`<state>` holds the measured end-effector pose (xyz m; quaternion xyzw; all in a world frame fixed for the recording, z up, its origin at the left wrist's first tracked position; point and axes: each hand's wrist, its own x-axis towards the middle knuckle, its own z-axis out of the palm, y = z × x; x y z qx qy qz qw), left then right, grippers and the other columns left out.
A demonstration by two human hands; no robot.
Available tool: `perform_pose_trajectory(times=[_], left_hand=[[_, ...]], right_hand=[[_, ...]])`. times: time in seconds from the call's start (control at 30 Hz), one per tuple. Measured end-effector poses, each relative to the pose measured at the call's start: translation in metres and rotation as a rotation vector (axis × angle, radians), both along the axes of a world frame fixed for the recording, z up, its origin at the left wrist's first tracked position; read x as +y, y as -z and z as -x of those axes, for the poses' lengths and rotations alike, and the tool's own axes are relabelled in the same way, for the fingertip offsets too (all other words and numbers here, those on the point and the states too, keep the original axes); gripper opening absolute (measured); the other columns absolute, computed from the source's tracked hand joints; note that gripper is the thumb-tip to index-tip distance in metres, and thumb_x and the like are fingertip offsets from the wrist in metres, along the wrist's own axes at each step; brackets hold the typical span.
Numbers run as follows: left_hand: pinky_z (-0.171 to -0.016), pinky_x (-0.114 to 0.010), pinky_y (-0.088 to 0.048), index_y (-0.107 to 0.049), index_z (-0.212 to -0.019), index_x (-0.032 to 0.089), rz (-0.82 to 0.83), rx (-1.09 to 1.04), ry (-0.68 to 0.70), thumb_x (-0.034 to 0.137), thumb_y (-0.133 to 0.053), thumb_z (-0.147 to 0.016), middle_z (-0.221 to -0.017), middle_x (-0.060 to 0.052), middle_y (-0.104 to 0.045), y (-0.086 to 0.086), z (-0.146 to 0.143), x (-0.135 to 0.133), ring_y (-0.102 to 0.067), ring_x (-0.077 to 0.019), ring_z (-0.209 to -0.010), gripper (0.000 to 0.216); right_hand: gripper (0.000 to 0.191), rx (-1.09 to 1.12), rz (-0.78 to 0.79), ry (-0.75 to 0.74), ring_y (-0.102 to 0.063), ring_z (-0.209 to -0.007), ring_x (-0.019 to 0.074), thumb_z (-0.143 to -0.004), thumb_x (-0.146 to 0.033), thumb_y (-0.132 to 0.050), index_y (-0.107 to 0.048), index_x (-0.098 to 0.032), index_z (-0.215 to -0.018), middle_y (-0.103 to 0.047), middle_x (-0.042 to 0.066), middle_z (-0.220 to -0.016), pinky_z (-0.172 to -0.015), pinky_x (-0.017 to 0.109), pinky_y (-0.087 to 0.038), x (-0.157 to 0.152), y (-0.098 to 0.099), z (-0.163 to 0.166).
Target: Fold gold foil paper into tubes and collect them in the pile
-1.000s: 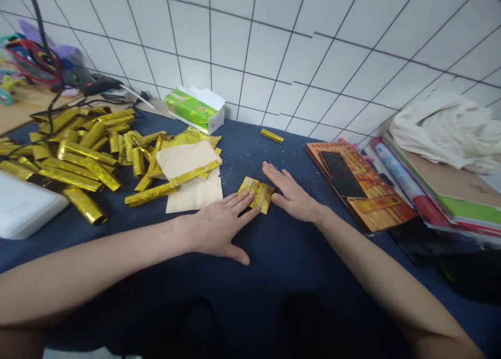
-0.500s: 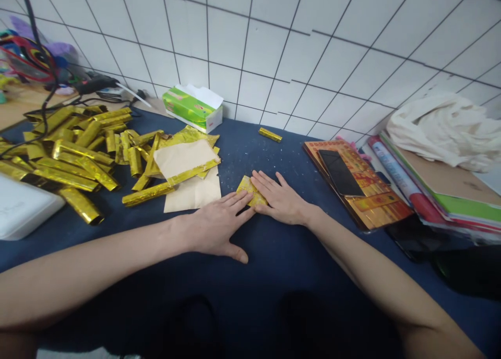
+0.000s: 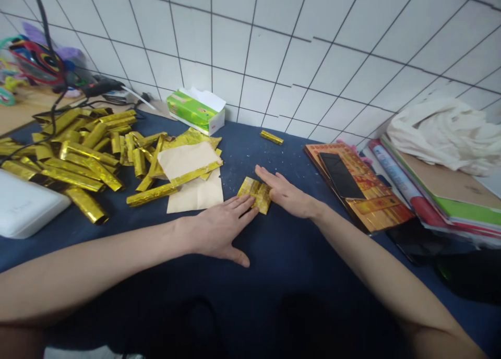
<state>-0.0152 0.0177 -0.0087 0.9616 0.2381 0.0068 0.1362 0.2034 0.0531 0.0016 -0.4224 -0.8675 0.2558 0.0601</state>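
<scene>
A small folded sheet of gold foil paper lies on the dark blue table cloth. My left hand lies flat and open, its fingertips pressing the sheet's near left edge. My right hand is also flat with fingers stretched out, its edge against the sheet's right side. Neither hand holds anything.
A heap of rolled gold foil pieces and tan paper sheets lie at the left. A single gold roll, a green tissue box, a white box, a phone on a printed stack, books and a white cloth surround the spot.
My right hand slid left over the gold sheet, then drew back to its right side, uncovering it. My left hand stayed put.
</scene>
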Motion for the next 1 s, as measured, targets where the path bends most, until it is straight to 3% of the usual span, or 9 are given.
perform_pose_trajectory(times=[0.2,0.4,0.57,0.83,1.0], left_hand=[[-0.102,-0.043,-0.027,-0.033,-0.133,0.011,0.037,-0.062,-0.019,0.064,-0.06,-0.06,-0.138,-0.02,-0.034,-0.003,0.0,0.0,-0.026,-0.0334,-0.13,0.094],[-0.096,-0.04,-0.035,-0.036,-0.131,0.01,0.075,-0.063,-0.031,0.063,-0.062,-0.059,-0.132,-0.021,-0.04,-0.006,0.001,-0.001,-0.037,-0.0348,-0.123,0.093],[-0.1,-0.043,-0.029,-0.031,-0.134,0.008,0.035,-0.022,-0.01,0.068,-0.055,-0.062,-0.137,-0.021,-0.035,-0.004,0.001,-0.001,-0.032,-0.0352,-0.126,0.097],[-0.107,-0.041,-0.017,-0.026,-0.136,0.004,0.007,0.02,-0.001,0.072,-0.048,-0.064,-0.144,-0.023,-0.021,-0.001,0.0,-0.001,-0.014,-0.0324,-0.134,0.101],[-0.107,-0.041,-0.018,-0.027,-0.135,0.003,0.005,0.04,-0.003,0.072,-0.048,-0.064,-0.143,-0.024,-0.021,-0.002,-0.001,-0.002,-0.015,-0.0323,-0.134,0.102]], right_hand=[[0.084,0.031,0.037,-0.273,-0.004,-0.137,0.0229,-0.08,-0.068,-0.018,-0.012,-0.011,-0.141,-0.008,0.013,-0.148,-0.109,0.048,-0.001,-0.004,-0.002,0.047],[0.079,-0.02,0.0,-0.298,-0.005,-0.137,0.0211,-0.083,-0.065,-0.02,-0.014,-0.012,-0.141,-0.009,0.013,-0.148,-0.11,0.044,-0.002,0.014,0.013,0.057],[0.075,-0.099,-0.098,-0.211,-0.004,-0.137,0.0216,-0.084,-0.064,-0.015,-0.014,-0.014,-0.141,-0.008,0.012,-0.149,-0.109,0.046,-0.004,0.031,0.016,0.057],[0.072,-0.257,-0.276,0.069,-0.007,-0.136,0.0291,-0.085,-0.062,-0.017,-0.019,-0.015,-0.14,-0.007,0.014,-0.149,-0.103,0.06,-0.007,0.069,0.031,0.052],[0.074,-0.208,-0.456,0.226,-0.02,-0.133,0.0327,-0.085,-0.061,-0.025,-0.026,-0.008,-0.137,-0.021,0.02,-0.145,-0.102,0.06,-0.014,0.077,0.032,0.047]])
